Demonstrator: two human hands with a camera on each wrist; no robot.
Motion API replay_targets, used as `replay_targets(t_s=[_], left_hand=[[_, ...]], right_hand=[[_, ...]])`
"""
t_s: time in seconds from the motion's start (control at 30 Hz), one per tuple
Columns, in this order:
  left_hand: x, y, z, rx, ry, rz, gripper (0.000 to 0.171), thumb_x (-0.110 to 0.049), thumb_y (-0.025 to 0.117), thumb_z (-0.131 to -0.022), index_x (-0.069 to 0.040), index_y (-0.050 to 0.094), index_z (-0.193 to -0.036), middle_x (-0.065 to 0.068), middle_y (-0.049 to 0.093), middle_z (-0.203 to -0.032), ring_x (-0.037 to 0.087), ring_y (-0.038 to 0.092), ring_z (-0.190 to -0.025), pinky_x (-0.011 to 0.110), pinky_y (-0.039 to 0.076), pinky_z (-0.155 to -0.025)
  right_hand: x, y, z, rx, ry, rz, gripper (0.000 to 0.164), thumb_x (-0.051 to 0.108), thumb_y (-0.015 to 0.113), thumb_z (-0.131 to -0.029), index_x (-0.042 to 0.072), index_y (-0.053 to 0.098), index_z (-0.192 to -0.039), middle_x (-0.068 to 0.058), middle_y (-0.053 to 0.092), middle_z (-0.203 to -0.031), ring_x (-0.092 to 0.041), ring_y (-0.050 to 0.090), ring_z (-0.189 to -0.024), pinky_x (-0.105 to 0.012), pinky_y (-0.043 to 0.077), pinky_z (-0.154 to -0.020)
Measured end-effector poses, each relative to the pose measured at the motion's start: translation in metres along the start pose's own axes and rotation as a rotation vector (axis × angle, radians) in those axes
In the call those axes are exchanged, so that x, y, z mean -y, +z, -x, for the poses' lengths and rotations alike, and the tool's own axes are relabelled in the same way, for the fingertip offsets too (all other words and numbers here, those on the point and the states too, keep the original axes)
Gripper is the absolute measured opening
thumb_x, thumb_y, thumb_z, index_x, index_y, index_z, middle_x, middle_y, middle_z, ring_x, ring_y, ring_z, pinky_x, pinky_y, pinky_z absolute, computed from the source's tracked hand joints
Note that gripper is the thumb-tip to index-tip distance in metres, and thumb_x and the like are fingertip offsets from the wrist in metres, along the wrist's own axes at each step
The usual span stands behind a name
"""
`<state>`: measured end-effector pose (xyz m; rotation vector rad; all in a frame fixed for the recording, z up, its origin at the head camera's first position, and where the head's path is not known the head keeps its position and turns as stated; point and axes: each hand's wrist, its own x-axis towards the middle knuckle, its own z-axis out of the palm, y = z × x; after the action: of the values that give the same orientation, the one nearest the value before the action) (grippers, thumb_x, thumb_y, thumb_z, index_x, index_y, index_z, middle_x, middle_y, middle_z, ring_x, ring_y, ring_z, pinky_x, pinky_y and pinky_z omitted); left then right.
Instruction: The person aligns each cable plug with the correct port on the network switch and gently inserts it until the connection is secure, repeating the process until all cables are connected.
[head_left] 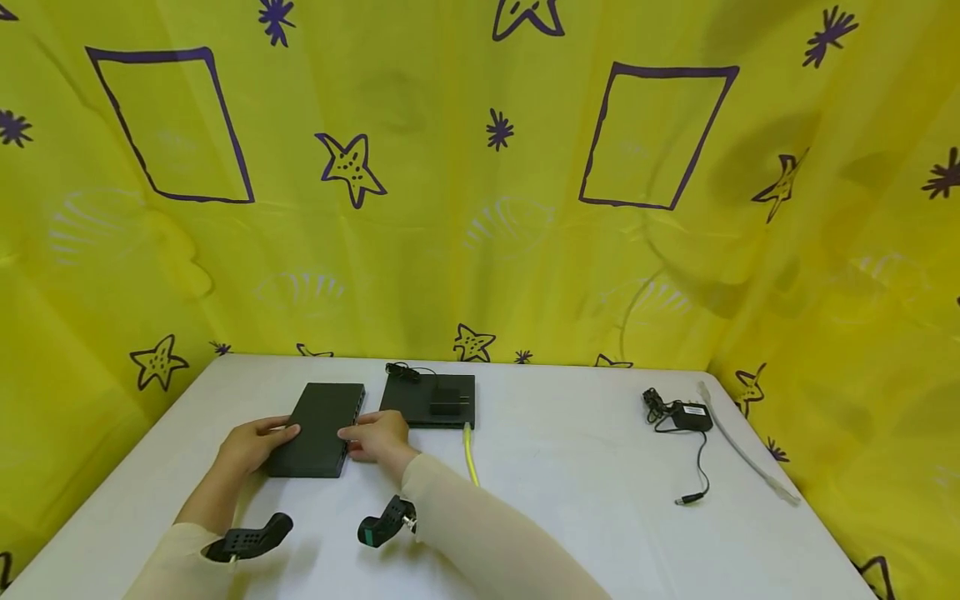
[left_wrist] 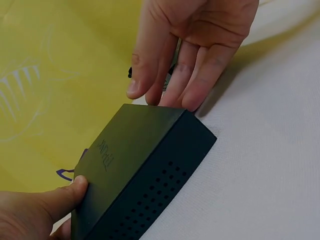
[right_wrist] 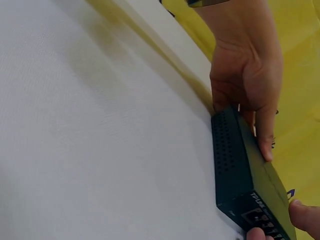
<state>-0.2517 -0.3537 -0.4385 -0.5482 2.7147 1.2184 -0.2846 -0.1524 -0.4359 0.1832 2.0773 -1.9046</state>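
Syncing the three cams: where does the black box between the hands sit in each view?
Head: black box, left of centre, lower half.
Left wrist: lower centre, slanting, cut off by the bottom edge.
Right wrist: lower right, also cut off by the bottom edge.
Shared landmark: left hand, thumb on the box's top face; lower left in left wrist, upper right in right wrist.

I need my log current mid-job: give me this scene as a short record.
Left hand: grips black TP-LINK box at its left edge
Right hand: at the box's port side, grip unclear
Behind: second black box, black adapter on top
Its near edge: yellow cable
Far right: corded adapter, pale cable
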Motion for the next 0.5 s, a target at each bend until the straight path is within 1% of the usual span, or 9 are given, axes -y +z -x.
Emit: replay_targets(t_s=[0.1,0.27,0.4,0.5], left_hand=[[-0.0004,0.0000,0.0008,0.012,-0.017,0.013,0.077,-0.049,0.060,-0.095,0.004,0.038,-0.145,0.039,0.035,-0.144,0.056,0.031,-0.133,0.063,0.032,-0.110],[0.0010,0.0001,0.0006,0.023,-0.025,0.036,0.079,-0.050,0.060,-0.094,0.004,0.035,-0.147,0.040,0.032,-0.145,0.056,0.032,-0.132,0.062,0.033,-0.110],[0.0022,0.0000,0.0002,0.032,-0.022,0.063,0.078,-0.049,0.059,-0.095,0.003,0.034,-0.147,0.040,0.031,-0.146,0.054,0.035,-0.132,0.060,0.037,-0.109],[0.0030,-0.0002,-0.0004,0.045,-0.017,0.090,0.078,-0.048,0.059,-0.095,0.003,0.033,-0.147,0.040,0.028,-0.147,0.055,0.035,-0.132,0.060,0.038,-0.108]], right_hand=[[-0.0027,0.0049,-0.0001,-0.031,-0.022,0.013,0.026,0.002,0.084,-0.074,0.000,0.072,-0.098,-0.004,0.066,-0.072,-0.011,0.062,-0.056,-0.025,0.059,-0.057],[-0.0056,0.0090,0.0014,-0.068,-0.061,0.028,0.028,-0.004,0.084,-0.071,0.001,0.073,-0.096,-0.004,0.068,-0.078,-0.015,0.068,-0.058,-0.025,0.059,-0.054],[-0.0056,0.0106,0.0034,-0.078,-0.062,0.002,0.030,-0.009,0.082,-0.070,0.000,0.072,-0.097,-0.006,0.071,-0.081,-0.019,0.070,-0.060,-0.027,0.059,-0.053],[-0.0049,0.0115,0.0044,-0.079,-0.057,-0.005,0.031,-0.011,0.081,-0.071,0.000,0.071,-0.098,-0.006,0.072,-0.083,-0.021,0.071,-0.062,-0.027,0.059,-0.054]])
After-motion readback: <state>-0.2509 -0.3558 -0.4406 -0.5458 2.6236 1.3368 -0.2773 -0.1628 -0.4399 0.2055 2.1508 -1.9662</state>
